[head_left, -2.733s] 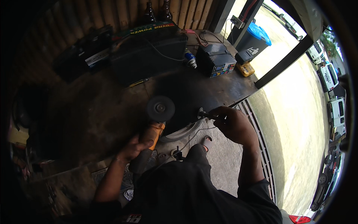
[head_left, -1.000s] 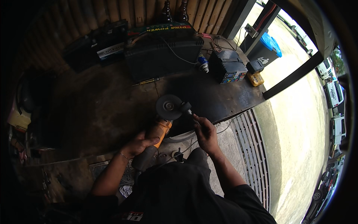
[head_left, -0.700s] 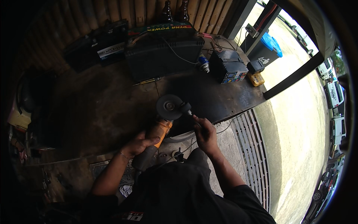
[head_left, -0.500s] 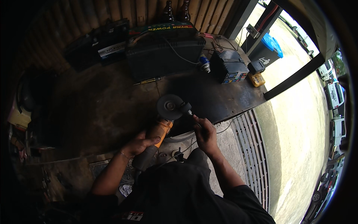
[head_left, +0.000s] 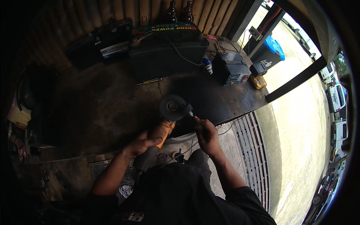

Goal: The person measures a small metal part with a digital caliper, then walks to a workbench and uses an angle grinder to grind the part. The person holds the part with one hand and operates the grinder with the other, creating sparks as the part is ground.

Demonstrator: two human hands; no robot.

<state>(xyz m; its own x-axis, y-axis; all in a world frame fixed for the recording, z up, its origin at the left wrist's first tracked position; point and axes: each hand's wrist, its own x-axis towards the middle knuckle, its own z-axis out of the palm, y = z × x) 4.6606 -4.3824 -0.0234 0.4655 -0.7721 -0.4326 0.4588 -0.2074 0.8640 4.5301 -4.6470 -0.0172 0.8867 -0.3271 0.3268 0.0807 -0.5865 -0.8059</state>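
Note:
My left hand is wrapped round the orange and dark body of an angle grinder, its thumb lying along the casing. The grinder's round grey disc faces up over the near part of the dark workbench. In my right hand is a small tool or part with a short light metal shank and a dark rounded head. That head overlaps the disc's right edge; whether it touches is unclear. My fingers hide the rest of the piece, and whether the disc spins cannot be told.
On the workbench stand a large dark battery, a smaller battery, a black box, a spray can and a yellow device. A screwdriver lies before the large battery. A cable runs near my right hand; a floor grate lies right.
The dark head of the piece in my right hand has shifted slightly inward over the disc's edge. Both hands keep their holds, and the view has moved a little.

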